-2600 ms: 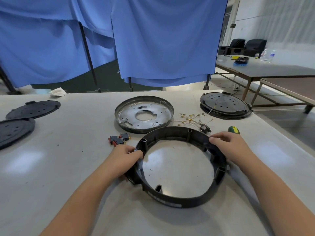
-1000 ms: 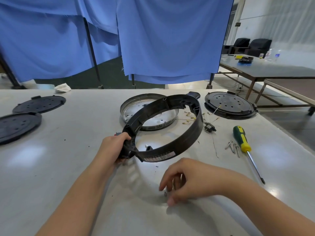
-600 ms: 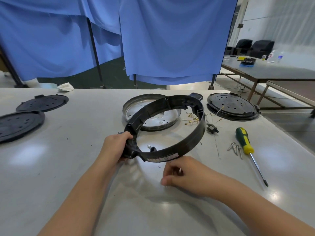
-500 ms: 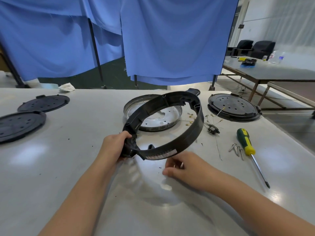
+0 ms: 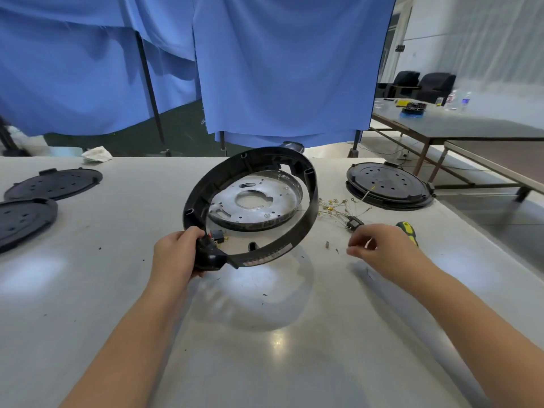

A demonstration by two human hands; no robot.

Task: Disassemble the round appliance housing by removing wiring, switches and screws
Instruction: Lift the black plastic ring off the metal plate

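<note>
I have the black ring [image 5: 306,201] of the housing lifted off the white table [image 5: 88,290] at the centre of the frame, tilted with its far edge high. My left hand [image 5: 173,254] is clenched around its thick lower-left corner. Through the ring's opening I see the shallow metal pan [image 5: 256,204] lying flat on the table; nothing loose sits in it that I can make out. A small red and black switch [image 5: 217,235] shows just beside my left thumb, inside the ring's outline.

My right hand [image 5: 379,245] hovers over the table at right of centre, fingers curled together with the thumb against the fingertips; I cannot tell whether they pinch anything. A small screw [image 5: 327,245] lies on the table just to its left. Above it sits a tangle of thin wires [image 5: 335,209] with a small black connector [image 5: 354,223]. The yellow and green screwdriver [image 5: 407,231] is partly hidden behind my right hand. A black round lid [image 5: 388,187] rests at upper right, and two black discs [image 5: 29,201] lie at the left edge. A crumpled white rag [image 5: 97,154] sits at the table's far edge, below the blue curtains [image 5: 265,69].

Compared with half a second ago, the ring is raised and tipped steeper, and my right hand has moved from beneath the ring's near rim out to the right, toward the screwdriver.
</note>
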